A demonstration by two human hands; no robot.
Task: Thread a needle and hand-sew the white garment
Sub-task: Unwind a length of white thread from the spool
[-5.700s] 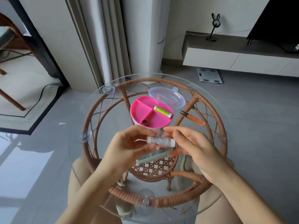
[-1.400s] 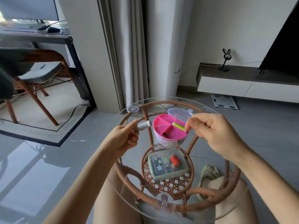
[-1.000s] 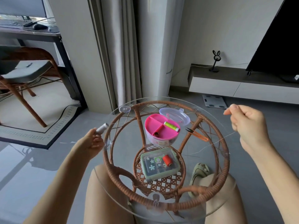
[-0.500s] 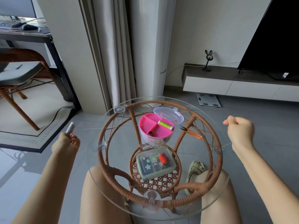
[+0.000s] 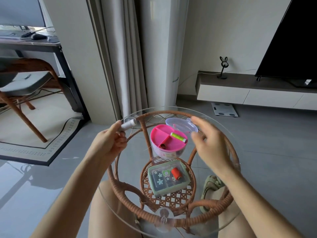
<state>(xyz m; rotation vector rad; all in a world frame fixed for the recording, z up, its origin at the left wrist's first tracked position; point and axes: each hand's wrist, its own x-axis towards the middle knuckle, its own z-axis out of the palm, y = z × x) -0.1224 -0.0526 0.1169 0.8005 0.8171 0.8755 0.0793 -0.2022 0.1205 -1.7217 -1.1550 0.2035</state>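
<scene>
My left hand (image 5: 109, 143) grips a white thread spool (image 5: 128, 125) above the left rim of the round glass table (image 5: 237, 166). My right hand (image 5: 208, 141) is blurred by motion over the table's right side, with fingers spread beside the clear lid (image 5: 180, 124). No thread shows clearly between the hands. The open pink sewing box (image 5: 163, 140) holds a green spool (image 5: 178, 136). No needle or white garment is in view.
A green case (image 5: 159, 184) with a red spool (image 5: 176, 173) lies on the rattan shelf (image 5: 169, 200) under the glass. My knees and a slipper (image 5: 211, 186) are below the table. A chair (image 5: 25, 93) stands far left, a TV cabinet (image 5: 248, 95) far right.
Both hands have come back in from wide apart toward the table. The left still grips the white spool; the right has loosened from its pinch and now reaches over where the orange snips lay.
</scene>
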